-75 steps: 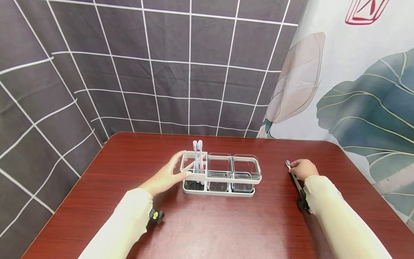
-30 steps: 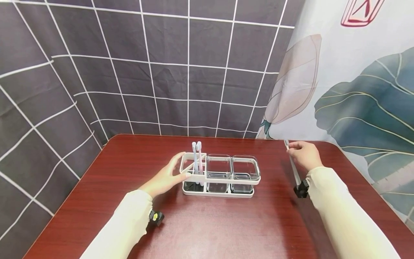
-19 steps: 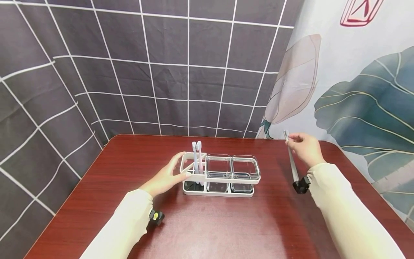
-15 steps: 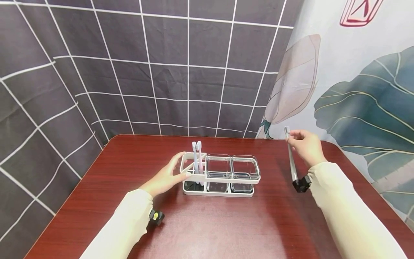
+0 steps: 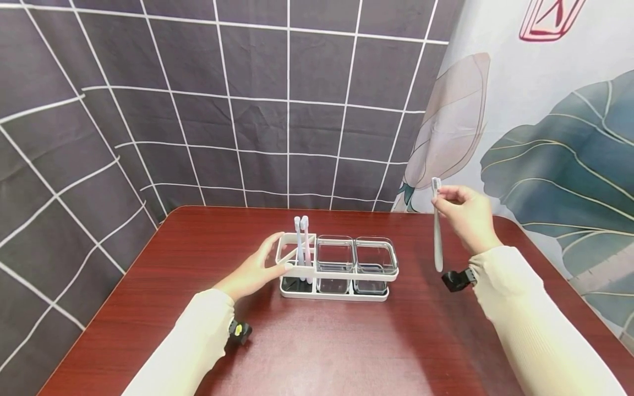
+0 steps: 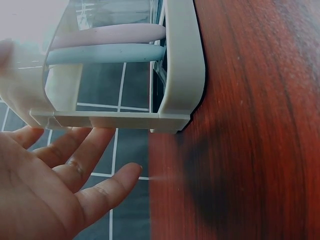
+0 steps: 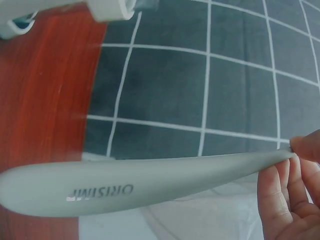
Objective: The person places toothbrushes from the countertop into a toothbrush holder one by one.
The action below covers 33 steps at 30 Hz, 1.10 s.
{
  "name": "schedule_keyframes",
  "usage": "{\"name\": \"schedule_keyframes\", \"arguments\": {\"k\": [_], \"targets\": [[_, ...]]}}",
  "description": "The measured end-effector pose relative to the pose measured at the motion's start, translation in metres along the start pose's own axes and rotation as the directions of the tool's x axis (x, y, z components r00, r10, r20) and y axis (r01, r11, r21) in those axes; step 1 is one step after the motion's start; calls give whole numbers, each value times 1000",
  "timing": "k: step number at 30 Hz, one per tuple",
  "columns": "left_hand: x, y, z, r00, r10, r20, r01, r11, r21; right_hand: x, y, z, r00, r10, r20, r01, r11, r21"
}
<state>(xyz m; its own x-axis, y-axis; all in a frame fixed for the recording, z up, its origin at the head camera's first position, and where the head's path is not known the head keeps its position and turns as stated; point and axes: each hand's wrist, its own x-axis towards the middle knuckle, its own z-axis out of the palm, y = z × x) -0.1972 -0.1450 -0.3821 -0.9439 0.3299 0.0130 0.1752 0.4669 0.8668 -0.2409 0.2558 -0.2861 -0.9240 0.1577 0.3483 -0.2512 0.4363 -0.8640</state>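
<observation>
My right hand (image 5: 468, 217) pinches a pale grey-white toothbrush (image 5: 438, 236) near its head, holding it upright above the table with the handle hanging down. In the right wrist view the handle (image 7: 100, 189) shows dark lettering, and thumb and fingertips meet at its thin neck. My left hand (image 5: 255, 269) grips the left end of a white toothbrush holder (image 5: 337, 297), thumb at the front and fingers round the side. A blue toothbrush (image 5: 299, 242) and a pink toothbrush (image 5: 306, 242) stand in the holder's left section. From the left wrist, fingers (image 6: 82, 160) touch the holder's end.
Two clear square cups (image 5: 336, 254) sit in the holder's middle and right sections. The red-brown wooden table (image 5: 317, 346) ends at a dark tile-patterned sheet (image 5: 257, 126), with a leaf-printed cloth (image 5: 559, 165) at the right. A black wrist camera (image 5: 457, 279) hangs under the right wrist.
The right hand has lifted the toothbrush up from near the table, and the handle has swung from slanted to nearly upright. The left hand stays at the holder.
</observation>
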Motion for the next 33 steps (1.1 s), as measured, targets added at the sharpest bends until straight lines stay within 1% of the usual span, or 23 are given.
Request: {"name": "schedule_keyframes", "arguments": {"k": [6, 15, 18, 20, 23, 27, 31, 33], "targets": [[0, -1, 0, 1000, 8, 3, -7, 1000, -10, -3, -13, 4, 999, -4, -47, 7, 998, 69], [-1, -1, 0, 1000, 1, 0, -1, 1000, -15, -8, -36, 13, 995, -51, -89, 63, 988, 139], [-1, 0, 0, 1000, 2, 0, -2, 1000, -14, -10, -43, 16, 994, -54, -100, 73, 977, 202], [-2, 0, 0, 1000, 3, 0, -3, 1000, -11, -12, -48, 18, 992, -57, -110, 83, 964, 251], [-2, 1, 0, 1000, 8, 1, -8, 1000, -16, -16, -55, 22, 990, -65, -124, 104, 935, 340], [-2, 1, 0, 1000, 16, 2, -16, 1000, -26, -20, -64, 28, 985, -73, -156, 137, 881, 452], [-2, 1, 0, 1000, 18, 0, -18, 1000, -24, -23, -71, 33, 980, -72, -186, 161, 835, 526], [-2, 1, 0, 1000, 16, -2, -16, 1000, -23, -26, -74, 36, 978, -78, -195, 174, 823, 541]]}}
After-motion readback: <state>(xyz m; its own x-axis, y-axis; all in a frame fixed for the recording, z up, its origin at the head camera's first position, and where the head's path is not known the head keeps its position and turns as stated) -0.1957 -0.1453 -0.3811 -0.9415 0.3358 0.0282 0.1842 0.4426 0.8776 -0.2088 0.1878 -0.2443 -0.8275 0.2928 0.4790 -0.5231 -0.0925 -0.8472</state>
